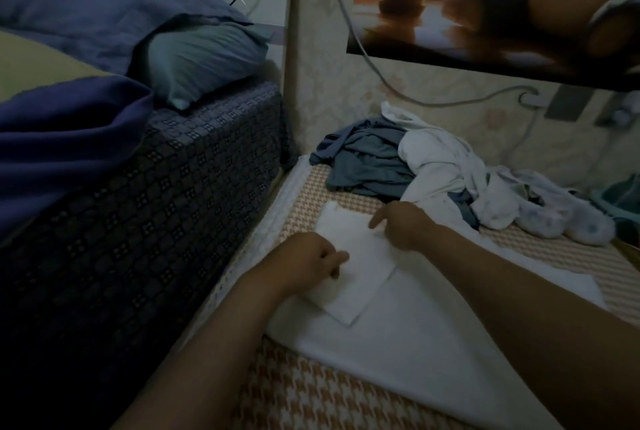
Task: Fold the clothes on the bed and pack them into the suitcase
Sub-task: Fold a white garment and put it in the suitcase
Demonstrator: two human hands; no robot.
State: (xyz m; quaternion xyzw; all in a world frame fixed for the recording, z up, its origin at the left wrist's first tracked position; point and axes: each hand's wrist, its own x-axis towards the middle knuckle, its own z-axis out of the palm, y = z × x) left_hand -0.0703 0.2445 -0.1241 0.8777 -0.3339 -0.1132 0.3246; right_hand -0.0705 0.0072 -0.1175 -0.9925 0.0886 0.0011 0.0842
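Observation:
A white garment (398, 336) lies spread on the houndstooth-patterned bed (311, 395), with one part (356, 263) folded over on top of it. My left hand (311, 263) rests on the near left of that folded part, fingers curled with the forefinger stretched out. My right hand (403, 225) rests on its far right edge, forefinger pointing left. Behind it lies a heap of unfolded clothes: a grey-blue piece (367, 159), a white one (440, 166) and a pale patterned one (554, 218). No suitcase is in view.
A higher bed with a dark patterned side (156, 204), purple blanket (62, 138) and blue pillow (204, 62) rises at the left. A wall with a poster (485, 3) and a grey cable (433, 102) stands behind the heap.

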